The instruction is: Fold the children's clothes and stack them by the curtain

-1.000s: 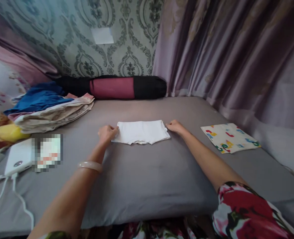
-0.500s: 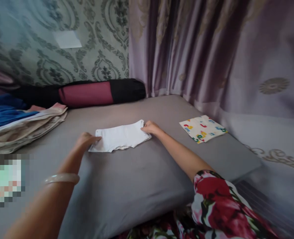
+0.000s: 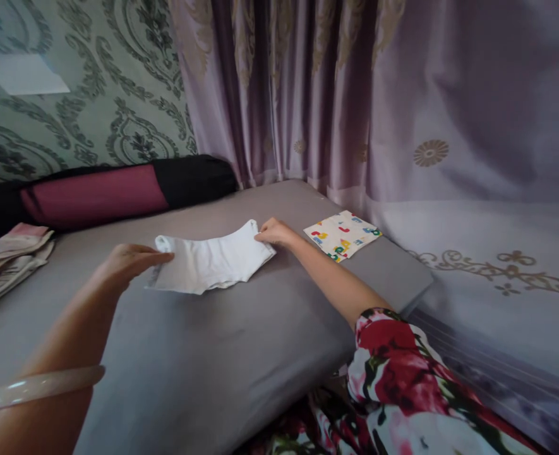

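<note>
Sagging softly, creased and folded white cloth (image 3: 213, 260)

Matt white cloth (image 3: 213, 260), glossy bangle (image 3: 47, 385), curtain (image 3: 293, 95) (satiny)

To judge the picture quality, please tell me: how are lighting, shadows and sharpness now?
Head view: dim light, sheen on the purple curtain; same head view: faint shading on the grey sheet, slightly soft detail on the white cloth; head view again: stretching near the edges.
</note>
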`<state>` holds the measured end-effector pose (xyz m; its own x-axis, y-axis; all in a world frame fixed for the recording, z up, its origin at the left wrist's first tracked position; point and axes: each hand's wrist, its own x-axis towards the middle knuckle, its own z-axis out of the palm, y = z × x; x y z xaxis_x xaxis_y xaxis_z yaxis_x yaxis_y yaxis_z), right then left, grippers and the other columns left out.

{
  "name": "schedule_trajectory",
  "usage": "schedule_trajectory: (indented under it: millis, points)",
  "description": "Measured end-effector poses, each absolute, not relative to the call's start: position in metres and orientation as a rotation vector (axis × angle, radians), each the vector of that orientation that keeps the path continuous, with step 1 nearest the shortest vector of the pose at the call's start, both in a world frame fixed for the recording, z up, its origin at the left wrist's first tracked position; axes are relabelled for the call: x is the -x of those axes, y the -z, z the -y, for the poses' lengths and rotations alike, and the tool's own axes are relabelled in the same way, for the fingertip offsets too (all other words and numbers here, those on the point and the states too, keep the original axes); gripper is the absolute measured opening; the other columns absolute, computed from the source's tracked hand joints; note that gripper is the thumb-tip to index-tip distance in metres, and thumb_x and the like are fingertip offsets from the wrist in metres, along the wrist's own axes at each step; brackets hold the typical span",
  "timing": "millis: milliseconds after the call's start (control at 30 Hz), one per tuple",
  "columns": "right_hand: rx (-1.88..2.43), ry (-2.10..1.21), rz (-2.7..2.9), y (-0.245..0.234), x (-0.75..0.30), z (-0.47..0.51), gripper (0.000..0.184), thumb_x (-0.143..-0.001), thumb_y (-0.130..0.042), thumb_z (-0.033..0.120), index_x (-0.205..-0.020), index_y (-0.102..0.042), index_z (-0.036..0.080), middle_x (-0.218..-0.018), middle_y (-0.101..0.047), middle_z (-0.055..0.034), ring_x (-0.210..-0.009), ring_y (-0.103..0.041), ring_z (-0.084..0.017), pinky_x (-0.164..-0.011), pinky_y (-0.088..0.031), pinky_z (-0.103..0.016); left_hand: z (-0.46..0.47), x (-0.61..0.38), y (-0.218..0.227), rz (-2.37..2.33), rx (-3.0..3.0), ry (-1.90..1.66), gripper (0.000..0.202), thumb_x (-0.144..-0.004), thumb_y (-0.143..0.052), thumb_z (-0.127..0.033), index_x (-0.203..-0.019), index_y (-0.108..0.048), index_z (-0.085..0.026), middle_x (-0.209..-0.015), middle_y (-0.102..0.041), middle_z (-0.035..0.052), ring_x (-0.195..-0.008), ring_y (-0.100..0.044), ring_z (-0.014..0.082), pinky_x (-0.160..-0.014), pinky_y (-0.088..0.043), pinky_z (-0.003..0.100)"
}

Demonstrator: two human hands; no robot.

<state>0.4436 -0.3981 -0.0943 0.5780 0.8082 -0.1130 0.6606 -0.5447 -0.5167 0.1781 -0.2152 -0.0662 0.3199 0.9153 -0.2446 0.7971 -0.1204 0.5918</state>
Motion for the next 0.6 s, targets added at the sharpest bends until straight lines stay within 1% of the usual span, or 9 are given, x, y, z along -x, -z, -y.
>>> schedule_trajectory:
  millis: [67,167,233,333,433,500,600]
  points:
    - [2.42,-0.432,1.11,0.088,-0.466,0.417,0.017,-0.072,-0.066,0.028,-0.079,-0.073,0.015,-0.067,-0.064,-0.0001,-0.064,-0.057,-0.011,-0.052,-0.034,-0.018,0.232,-0.2,0.063,-1.435,-1.94,-0.238,0.021,-0.065,-0.076,-0.042,-0.074,-0.072,-0.023,-0.058,-0.059,-0.0055,-0.067,-0.053,0.0148,-0.059,-0.035,0.023]
    - [2.516,-0.341,0.968,0.074,-0.503,0.45,0.017,-0.074,-0.066,0.028,-0.079,-0.073,0.013,-0.061,-0.06,0.0012,-0.06,-0.054,-0.01,-0.051,-0.034,-0.019,0.259,-0.239,0.065,-1.261,-1.965,-0.294,0.022,-0.065,-0.074,-0.04,-0.065,-0.069,-0.019,-0.049,-0.049,-0.0032,-0.056,-0.045,0.0127,-0.053,-0.03,0.023]
    - [2.601,-0.301,0.908,0.063,-0.527,0.472,0.018,-0.074,-0.066,0.028,-0.082,-0.073,0.014,-0.063,-0.061,0.0003,-0.061,-0.055,-0.011,-0.051,-0.036,-0.019,0.279,-0.268,0.068,-1.117,-1.938,-0.336,0.021,-0.064,-0.073,-0.037,-0.06,-0.067,-0.017,-0.046,-0.045,-0.0035,-0.051,-0.041,0.0111,-0.05,-0.028,0.023]
    - [2.793,-0.227,0.828,0.044,-0.557,0.502,0.018,-0.075,-0.067,0.027,-0.087,-0.074,0.015,-0.074,-0.068,-0.0032,-0.071,-0.06,-0.015,-0.058,-0.041,-0.021,0.312,-0.312,0.072,-1.034,-1.862,-0.38,0.021,-0.064,-0.072,-0.032,-0.053,-0.062,-0.017,-0.043,-0.041,-0.004,-0.047,-0.037,0.01,-0.048,-0.026,0.024]
    - [2.945,-0.09,0.685,0.029,-0.579,0.527,0.024,-0.076,-0.069,0.026,-0.098,-0.073,0.015,-0.091,-0.071,-0.0087,-0.085,-0.064,-0.019,-0.069,-0.046,-0.026,0.344,-0.353,0.079,-0.909,-1.74,-0.465,0.022,-0.061,-0.073,-0.027,-0.049,-0.059,-0.016,-0.046,-0.047,-0.0023,-0.05,-0.042,0.0104,-0.051,-0.032,0.024]
    - [3.013,0.014,0.611,0.023,-0.589,0.539,0.031,-0.077,-0.069,0.024,-0.106,-0.07,0.015,-0.102,-0.07,-0.0123,-0.094,-0.064,-0.022,-0.077,-0.047,-0.029,0.364,-0.376,0.086,-0.805,-1.642,-0.503,0.02,-0.061,-0.073,-0.026,-0.049,-0.06,-0.016,-0.048,-0.05,-0.0009,-0.052,-0.046,0.0111,-0.053,-0.035,0.024]
    - [3.097,0.136,0.546,0.022,-0.6,0.552,0.034,-0.082,-0.064,0.021,-0.114,-0.066,0.013,-0.114,-0.066,-0.0166,-0.106,-0.061,-0.026,-0.085,-0.045,-0.034,0.392,-0.405,0.097,-0.744,-1.499,-0.519,0.021,-0.06,-0.074,-0.023,-0.048,-0.059,-0.016,-0.047,-0.05,-0.0005,-0.051,-0.047,0.0109,-0.052,-0.037,0.024]
